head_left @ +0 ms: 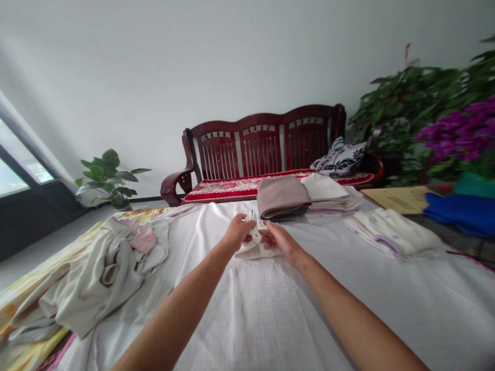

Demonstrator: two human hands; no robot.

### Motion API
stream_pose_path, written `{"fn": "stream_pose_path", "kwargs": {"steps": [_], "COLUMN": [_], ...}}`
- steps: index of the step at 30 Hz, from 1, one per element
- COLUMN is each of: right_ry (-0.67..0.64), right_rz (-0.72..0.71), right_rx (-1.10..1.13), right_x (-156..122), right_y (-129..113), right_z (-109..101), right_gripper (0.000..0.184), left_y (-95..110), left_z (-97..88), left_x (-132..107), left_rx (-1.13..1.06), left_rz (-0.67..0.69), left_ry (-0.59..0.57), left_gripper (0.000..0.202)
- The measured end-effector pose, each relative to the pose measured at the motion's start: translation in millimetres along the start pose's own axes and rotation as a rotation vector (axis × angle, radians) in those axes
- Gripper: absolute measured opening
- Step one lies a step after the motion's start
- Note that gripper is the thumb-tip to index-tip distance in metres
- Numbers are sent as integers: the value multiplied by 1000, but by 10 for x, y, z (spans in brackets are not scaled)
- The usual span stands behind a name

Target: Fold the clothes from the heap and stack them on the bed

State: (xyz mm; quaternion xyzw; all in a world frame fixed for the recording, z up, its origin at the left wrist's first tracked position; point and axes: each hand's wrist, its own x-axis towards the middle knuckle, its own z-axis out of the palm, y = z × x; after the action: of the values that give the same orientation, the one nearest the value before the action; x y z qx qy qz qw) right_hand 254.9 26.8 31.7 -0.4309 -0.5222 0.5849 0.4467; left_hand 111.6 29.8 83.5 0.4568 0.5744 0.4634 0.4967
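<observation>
My left hand [236,233] is closed on a small white cloth garment [253,251], pinching a raised fold of it between thumb and fingers. From the other side my right hand [279,240] grips the same garment, its fingers bent at the cloth's right edge. The garment lies bunched on a white sheet [266,314]; its exact kind cannot be made out. Just behind my hands is a folded brown-grey cloth [284,196], on top of darker folded fabric.
A loose heap of pale clothes [112,273] lies at left. Folded white cloths [325,190] and a cream folded stack [398,232] are at right, with blue fabric [462,212] beyond. Behind stand a wooden bench [259,139], a patterned cushion [340,157] and plants [110,178].
</observation>
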Motion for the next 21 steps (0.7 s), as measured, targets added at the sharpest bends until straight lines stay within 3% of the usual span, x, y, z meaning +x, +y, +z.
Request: {"fn": "stream_pose_path", "kwargs": {"steps": [5,9,12,15,18,21], "right_ry": [-60,100,208,265,347,397], "right_rz": [-66,-96,-140,-157,-142,-113], "right_rx": [198,97,-101,-378,-629,-907], "right_x": [-25,25,99,164,184,164], "right_y": [-14,76,104,78,67,133], "right_z": [-20,-88,-160,-222,-301,-404], "right_gripper": [53,46,42,41,50,56], "left_y": [-155,-189,-223,-345,-544,-723], "left_z": [359,236,28,-51,29,138], "left_x": [2,18,53,56,0,-51], "left_rx": [-47,-53,295,733,1021,1152], "left_rz": [-29,40,315,568,598,537], "left_ry": [-63,-77,43,1,-85,-76], "left_gripper": [35,34,30,36,49,60]}}
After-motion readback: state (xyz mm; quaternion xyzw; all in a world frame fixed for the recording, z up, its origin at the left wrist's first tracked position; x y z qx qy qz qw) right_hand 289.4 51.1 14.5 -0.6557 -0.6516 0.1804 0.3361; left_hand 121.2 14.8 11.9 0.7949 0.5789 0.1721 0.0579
